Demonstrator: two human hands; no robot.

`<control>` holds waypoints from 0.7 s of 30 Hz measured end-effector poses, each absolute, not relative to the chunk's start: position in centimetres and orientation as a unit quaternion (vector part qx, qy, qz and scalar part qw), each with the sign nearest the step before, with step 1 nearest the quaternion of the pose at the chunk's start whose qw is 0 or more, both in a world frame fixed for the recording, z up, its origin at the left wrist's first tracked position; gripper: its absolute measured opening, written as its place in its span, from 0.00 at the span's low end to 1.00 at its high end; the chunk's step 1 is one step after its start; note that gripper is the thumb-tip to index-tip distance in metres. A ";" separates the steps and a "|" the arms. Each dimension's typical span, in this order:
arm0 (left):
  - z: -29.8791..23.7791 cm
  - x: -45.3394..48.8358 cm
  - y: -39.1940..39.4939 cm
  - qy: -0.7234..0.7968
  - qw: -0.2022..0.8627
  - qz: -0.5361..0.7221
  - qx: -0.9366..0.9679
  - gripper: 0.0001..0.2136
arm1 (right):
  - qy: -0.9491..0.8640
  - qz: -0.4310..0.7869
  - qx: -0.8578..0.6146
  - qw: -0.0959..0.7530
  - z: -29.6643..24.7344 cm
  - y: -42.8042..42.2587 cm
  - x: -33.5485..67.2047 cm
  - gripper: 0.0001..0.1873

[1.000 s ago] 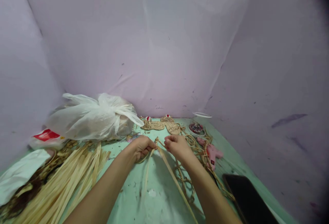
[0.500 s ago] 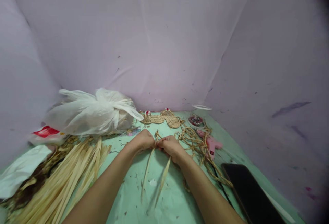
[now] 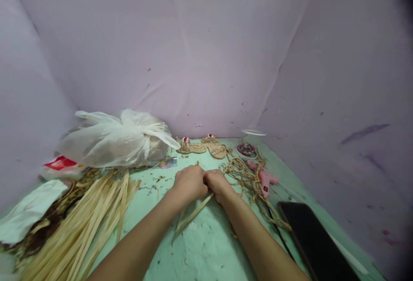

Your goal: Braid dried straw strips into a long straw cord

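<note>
My left hand (image 3: 191, 182) and my right hand (image 3: 217, 182) meet over the middle of the green surface, both closed with their fingers touching. From them two pale flat fibre strips (image 3: 195, 213) hang down towards me, their lower ends lying close together. A small twisted end of the fibre pokes out just beyond my knuckles. The part pinched between the fingers is hidden behind my hands. Past them, by the wall, lie two small woven slippers (image 3: 195, 147) with red and white decorations.
Loose fibre strips (image 3: 80, 225) and a knotted white plastic bag (image 3: 125, 141) lie at the left. On the right are tangled braided cord (image 3: 238, 171), a pink glue gun (image 3: 266, 180), a dish of small beads (image 3: 246, 149) and a black phone (image 3: 314, 240).
My left hand has moved right and turned over, now pressed against the right hand. The hanging strips have swung together at their lower ends. The small twisted end is now mostly covered.
</note>
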State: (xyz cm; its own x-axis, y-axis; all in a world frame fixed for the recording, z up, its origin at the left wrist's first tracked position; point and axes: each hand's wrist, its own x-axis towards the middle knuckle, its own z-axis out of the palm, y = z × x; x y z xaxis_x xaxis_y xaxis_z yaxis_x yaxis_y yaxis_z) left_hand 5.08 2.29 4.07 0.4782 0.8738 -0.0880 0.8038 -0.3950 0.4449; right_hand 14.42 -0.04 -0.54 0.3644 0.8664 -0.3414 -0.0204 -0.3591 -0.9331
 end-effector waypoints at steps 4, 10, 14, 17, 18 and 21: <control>5.1 4.0 4.3 0.531 0.368 0.052 0.761 0.04 | -0.320 0.510 -0.653 0.460 -0.3 -0.2 14.7 0.05; 3.5 3.9 6.1 0.533 0.604 0.103 0.584 0.04 | -0.299 0.568 -0.610 0.465 0.5 -0.4 14.9 0.05; 2.2 4.5 5.7 0.481 0.681 0.038 0.551 0.07 | -0.320 0.573 -0.613 0.440 0.2 -0.3 15.3 0.05; 2.0 4.6 5.5 0.502 0.645 0.034 0.575 0.07 | -0.412 0.519 -0.642 0.386 -0.3 -0.1 16.0 0.04; 2.0 4.7 5.4 0.518 0.613 0.034 0.596 0.08 | -0.456 0.476 -0.661 0.360 -0.5 0.0 16.1 0.04; 1.8 5.1 5.2 0.573 0.492 0.028 0.655 0.09 | -0.579 0.299 -0.710 0.267 -0.2 -0.2 16.3 0.07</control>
